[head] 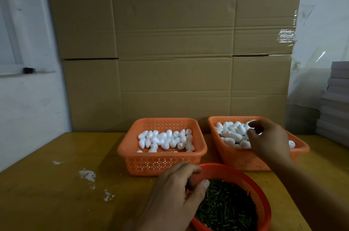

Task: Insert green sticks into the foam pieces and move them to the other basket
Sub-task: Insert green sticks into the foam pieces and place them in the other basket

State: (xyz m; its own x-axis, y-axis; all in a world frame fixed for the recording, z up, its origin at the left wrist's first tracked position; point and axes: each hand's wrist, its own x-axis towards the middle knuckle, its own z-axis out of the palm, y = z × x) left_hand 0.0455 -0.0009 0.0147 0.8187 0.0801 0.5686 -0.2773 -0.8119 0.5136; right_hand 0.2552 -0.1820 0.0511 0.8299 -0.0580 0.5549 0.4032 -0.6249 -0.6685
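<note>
Orange baskets stood side by side on the tabletop (47,183), both holding foam pieces. Right hand (269,141) reached into the right basket (236,157), fingers pinching a foam piece (249,124). Left hand (175,191) curled its fingers into green sticks (226,210) inside the red round basket (251,179); grip undetermined. Left basket (143,162) stood untouched.

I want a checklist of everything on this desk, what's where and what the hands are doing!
Surface: wooden table, white crumbs at left.
Job's things: left basket and right basket both hold white foam pieces; round red basket holds green sticks.
Clutter: grey stacked boards at right.
Hands: left hand reaches into the sticks; right hand is curled over foam in the right basket, grip unclear.
Cables: nothing seen.
Surroundings: cardboard sheet behind, white wall.
</note>
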